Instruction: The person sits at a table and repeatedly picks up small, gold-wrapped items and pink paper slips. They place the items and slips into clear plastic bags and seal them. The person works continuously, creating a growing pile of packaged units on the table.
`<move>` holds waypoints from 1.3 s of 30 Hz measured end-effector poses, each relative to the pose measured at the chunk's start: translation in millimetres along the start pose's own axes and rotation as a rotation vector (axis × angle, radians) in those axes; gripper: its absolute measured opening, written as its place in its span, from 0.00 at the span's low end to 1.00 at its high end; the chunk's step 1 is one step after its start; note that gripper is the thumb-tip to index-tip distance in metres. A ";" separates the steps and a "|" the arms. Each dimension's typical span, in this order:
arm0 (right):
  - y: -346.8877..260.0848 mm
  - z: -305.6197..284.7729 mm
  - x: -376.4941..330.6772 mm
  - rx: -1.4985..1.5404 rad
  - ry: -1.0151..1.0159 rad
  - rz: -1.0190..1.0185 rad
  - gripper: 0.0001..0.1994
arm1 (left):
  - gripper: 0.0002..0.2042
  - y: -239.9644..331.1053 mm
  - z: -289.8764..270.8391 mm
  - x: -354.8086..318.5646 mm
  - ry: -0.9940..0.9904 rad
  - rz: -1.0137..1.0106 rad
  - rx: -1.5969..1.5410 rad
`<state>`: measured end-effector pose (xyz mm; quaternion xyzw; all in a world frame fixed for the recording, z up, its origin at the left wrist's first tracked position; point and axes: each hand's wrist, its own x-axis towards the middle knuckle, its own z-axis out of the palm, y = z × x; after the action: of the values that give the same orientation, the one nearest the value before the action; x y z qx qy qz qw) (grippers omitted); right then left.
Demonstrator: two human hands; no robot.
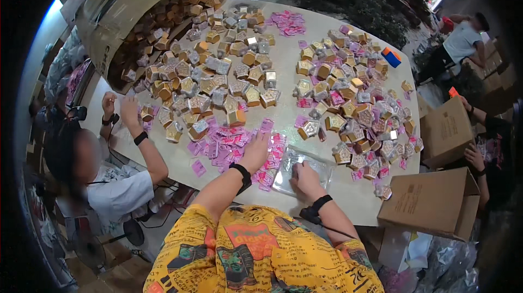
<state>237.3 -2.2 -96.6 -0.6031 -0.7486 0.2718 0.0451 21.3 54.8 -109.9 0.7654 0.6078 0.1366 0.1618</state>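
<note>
My left hand (256, 152) lies on a spread of small pink printed packets (223, 143), its fingers stretched out over them. Right beside these packets is a flat stack of clear plastic bags (286, 170). Over that stack my right hand (308, 178) is closed, with its fingertips curled under; what they pinch is hidden. Just beyond my left hand lie many gold, faceted box-like pieces (235, 118) in clear wrapping. On the right, a second heap of wrapped gold pieces (348, 110) is mixed with pink packets.
A large carton (103, 31) tips more gold pieces onto the table's far left. A co-worker (125, 184) works at left; another person (485, 146) handles a brown box (449, 127) at right. An open carton (425, 200) stands by the right edge, below a blue-orange tape dispenser (391, 58).
</note>
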 end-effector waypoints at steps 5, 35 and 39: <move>16.8 43.8 14.6 0.008 0.094 -0.083 0.05 | 0.23 -21.0 22.1 20.2 -0.022 -0.036 0.051; -4.8 -34.8 -13.9 -0.177 0.420 -0.365 0.04 | 0.28 44.2 -63.0 -26.5 -0.048 -0.251 -1.072; 14.7 -23.8 -20.8 -0.404 0.341 -0.342 0.03 | 0.29 43.1 -55.5 -29.1 -0.083 -0.242 -0.942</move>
<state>265.1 -11.3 -77.8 -0.5022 -0.8596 0.0010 0.0943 30.4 22.0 -42.0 0.5374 0.5576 0.3463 0.5294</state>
